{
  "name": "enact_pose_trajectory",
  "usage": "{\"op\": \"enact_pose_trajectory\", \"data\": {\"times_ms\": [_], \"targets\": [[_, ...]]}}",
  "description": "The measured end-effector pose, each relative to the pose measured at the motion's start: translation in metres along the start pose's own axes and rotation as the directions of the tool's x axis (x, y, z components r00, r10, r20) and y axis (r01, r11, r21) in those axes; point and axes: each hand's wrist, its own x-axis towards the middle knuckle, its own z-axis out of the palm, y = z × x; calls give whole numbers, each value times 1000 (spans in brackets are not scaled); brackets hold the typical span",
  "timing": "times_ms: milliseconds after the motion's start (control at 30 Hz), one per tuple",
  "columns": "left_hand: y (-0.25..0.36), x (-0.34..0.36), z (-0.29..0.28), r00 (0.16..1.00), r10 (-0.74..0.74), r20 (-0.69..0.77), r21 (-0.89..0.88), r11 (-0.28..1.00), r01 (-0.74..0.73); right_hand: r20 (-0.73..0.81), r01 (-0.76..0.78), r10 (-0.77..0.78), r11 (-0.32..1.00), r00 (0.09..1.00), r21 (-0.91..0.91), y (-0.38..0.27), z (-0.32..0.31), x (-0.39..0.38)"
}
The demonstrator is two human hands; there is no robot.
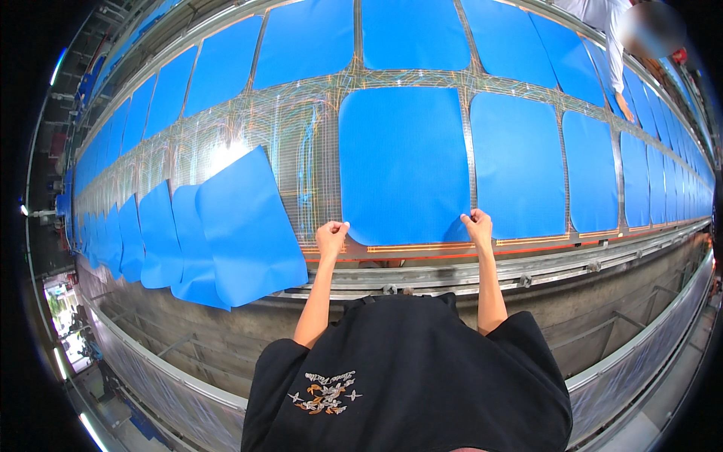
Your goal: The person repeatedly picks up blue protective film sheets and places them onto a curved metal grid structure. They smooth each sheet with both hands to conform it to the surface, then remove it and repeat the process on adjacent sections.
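A blue sheet (403, 162) with rounded corners lies nearly flat on the long table in front of me. My left hand (332, 239) pinches at its near left corner, fingers closed. At the near right corner, the fingertips of my right hand (478, 227) are closed on the edge, and the sheet creases slightly there. To the left, a loose blue sheet (245, 226) lies askew and overlaps others, its near end hanging over the table's front edge.
Rows of flat blue sheets (520, 162) cover the table (301, 151), whose surface carries coloured lines. A metal rail (542, 275) runs along its near edge. Across the table at the far right, another person's hand (625, 108) reaches over the sheets. Another long metal-edged table (166, 358) stands behind me.
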Motion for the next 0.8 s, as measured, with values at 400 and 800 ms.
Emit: {"op": "enact_pose_trajectory", "data": {"times_ms": [400, 800], "targets": [[-3, 1, 3, 1000, -7, -1, -48, 999, 7, -11, 8, -8, 999, 1000, -52, 1, 1, 1], [11, -8, -1, 999, 13, -35, -121, 993, -17, -22, -115, 117, 990, 993, 85, 17, -8, -14]]}}
